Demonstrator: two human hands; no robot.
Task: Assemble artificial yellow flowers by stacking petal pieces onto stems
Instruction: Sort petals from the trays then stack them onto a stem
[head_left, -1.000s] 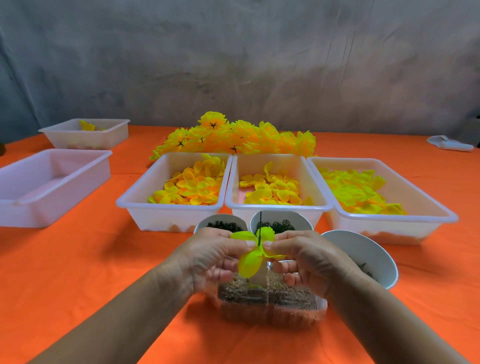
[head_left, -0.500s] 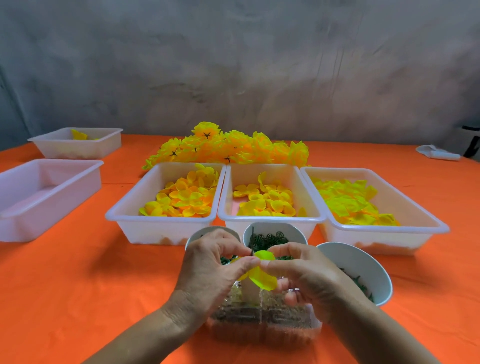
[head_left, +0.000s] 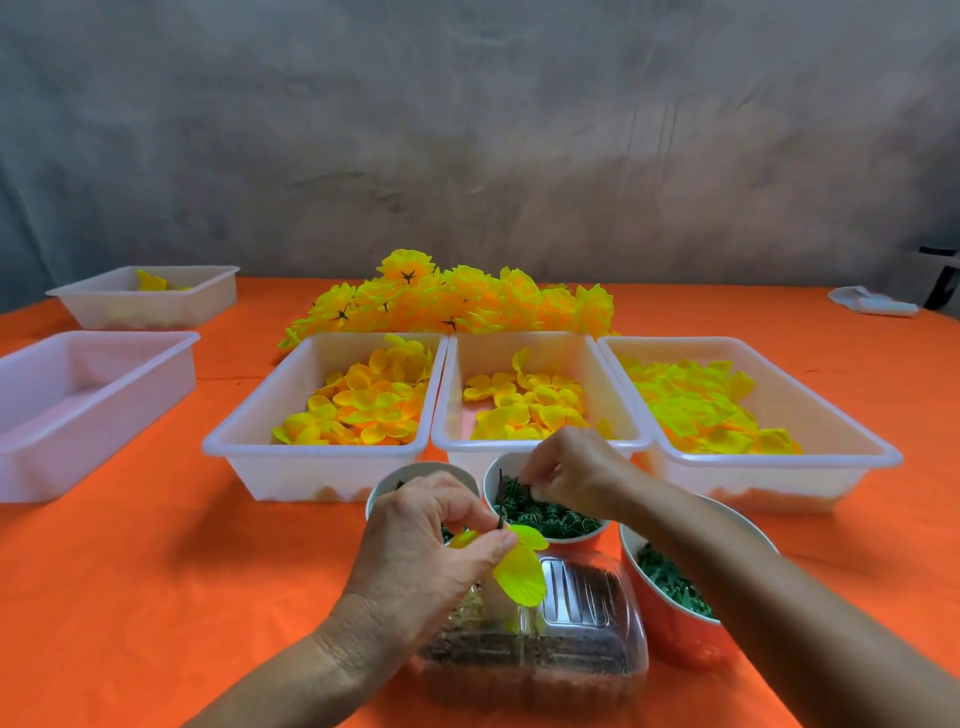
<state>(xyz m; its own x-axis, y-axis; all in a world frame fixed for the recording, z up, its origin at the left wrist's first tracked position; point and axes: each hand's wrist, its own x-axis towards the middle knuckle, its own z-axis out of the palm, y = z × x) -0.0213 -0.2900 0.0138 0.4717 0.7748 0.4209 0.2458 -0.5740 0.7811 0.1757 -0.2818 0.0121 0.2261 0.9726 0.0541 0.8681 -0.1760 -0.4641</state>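
Note:
My left hand (head_left: 431, 540) pinches a thin dark stem (head_left: 500, 499) carrying a yellow-green petal piece (head_left: 519, 571), held over a clear plastic box (head_left: 582, 649). My right hand (head_left: 571, 467) reaches into the middle bowl (head_left: 493, 473) of small dark green ring pieces (head_left: 550, 517), its fingertips curled among them; whether it holds one is hidden. Three white trays hold petals: orange-yellow (head_left: 363, 400), yellow (head_left: 524, 400) and yellow-green (head_left: 701, 410). Finished yellow flowers (head_left: 457, 301) are heaped behind the trays.
A bowl of green parts (head_left: 670, 582) stands at the right, another bowl (head_left: 415, 473) partly behind my left hand. Two more white trays (head_left: 78, 395) (head_left: 145, 296) sit at the left on the orange cloth. A white bundle (head_left: 867, 301) lies far right.
My right hand has let go of the petal piece and moved up and back into the middle bowl. My left hand alone keeps the stem with its petal.

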